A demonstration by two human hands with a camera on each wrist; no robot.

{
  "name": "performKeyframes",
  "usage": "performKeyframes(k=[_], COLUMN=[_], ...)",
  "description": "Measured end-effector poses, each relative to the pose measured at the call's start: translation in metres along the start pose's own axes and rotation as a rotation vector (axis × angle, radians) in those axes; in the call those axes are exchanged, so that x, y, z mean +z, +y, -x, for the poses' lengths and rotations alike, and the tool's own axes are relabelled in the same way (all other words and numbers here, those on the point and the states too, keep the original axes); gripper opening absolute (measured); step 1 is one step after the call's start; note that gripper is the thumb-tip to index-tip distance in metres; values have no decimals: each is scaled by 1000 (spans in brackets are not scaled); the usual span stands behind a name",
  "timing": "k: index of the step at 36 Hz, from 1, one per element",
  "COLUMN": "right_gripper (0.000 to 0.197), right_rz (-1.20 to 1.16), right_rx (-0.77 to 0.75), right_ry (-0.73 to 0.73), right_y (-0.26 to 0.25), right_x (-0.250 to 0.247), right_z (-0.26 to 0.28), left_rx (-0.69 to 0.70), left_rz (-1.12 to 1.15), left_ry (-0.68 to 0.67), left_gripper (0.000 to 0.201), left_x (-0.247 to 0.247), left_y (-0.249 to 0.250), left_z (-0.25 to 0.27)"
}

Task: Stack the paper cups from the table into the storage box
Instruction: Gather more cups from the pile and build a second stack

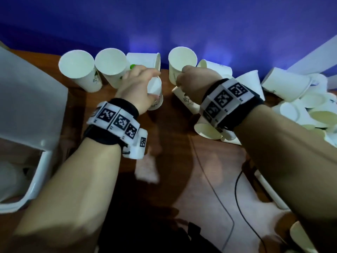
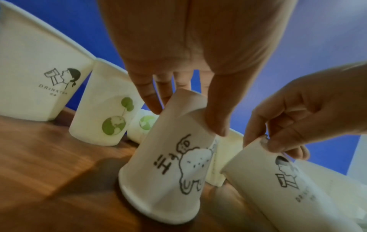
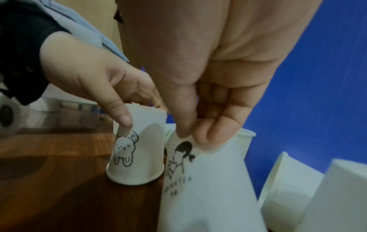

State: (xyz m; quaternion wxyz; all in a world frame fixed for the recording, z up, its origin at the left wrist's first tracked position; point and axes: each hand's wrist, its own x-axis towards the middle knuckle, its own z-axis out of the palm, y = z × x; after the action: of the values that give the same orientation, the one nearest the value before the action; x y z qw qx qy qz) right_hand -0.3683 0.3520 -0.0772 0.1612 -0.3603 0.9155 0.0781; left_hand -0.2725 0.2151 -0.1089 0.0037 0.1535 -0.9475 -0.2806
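Note:
A small white paper cup with a bear drawing [image 2: 170,157] [image 1: 156,101] [image 3: 139,150] stands upside down on the brown table, slightly tilted. My left hand [image 1: 156,86] [image 2: 188,120] grips its raised base between thumb and fingers. To its right, a taller paper cup with a "DRINKTEA" figure [image 3: 208,180] [image 2: 278,180] [image 1: 187,102] leans mouth down. My right hand [image 1: 179,84] [image 3: 190,135] pinches the edge of its base. The translucent storage box [image 1: 42,170] sits at the left with its lid [image 1: 27,99] raised.
Upright cups [image 1: 76,70] [image 1: 111,64] [image 1: 182,61] line the blue wall behind my hands. A heap of several loose cups [image 1: 300,99] lies at the right, and one cup on its side [image 1: 207,131] under my right wrist. A black cable [image 1: 237,189] crosses the table [image 1: 182,161].

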Motion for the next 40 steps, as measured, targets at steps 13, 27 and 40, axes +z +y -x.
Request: performKeyframes(k=[13, 27, 40], right_gripper=[18, 14, 11], right_rz=[-300, -550, -551], right_rx=[107, 8, -40], right_ry=[397, 746, 902], right_y=[-46, -202, -281], right_x=[-62, -73, -74], right_z=[126, 194, 203], left_rx=[141, 102, 133], left_rz=[88, 423, 400], left_ry=[123, 173, 223], left_gripper=[59, 84, 68], left_x=[-110, -214, -197], left_y=[-4, -109, -170], left_z=[95, 231, 258])
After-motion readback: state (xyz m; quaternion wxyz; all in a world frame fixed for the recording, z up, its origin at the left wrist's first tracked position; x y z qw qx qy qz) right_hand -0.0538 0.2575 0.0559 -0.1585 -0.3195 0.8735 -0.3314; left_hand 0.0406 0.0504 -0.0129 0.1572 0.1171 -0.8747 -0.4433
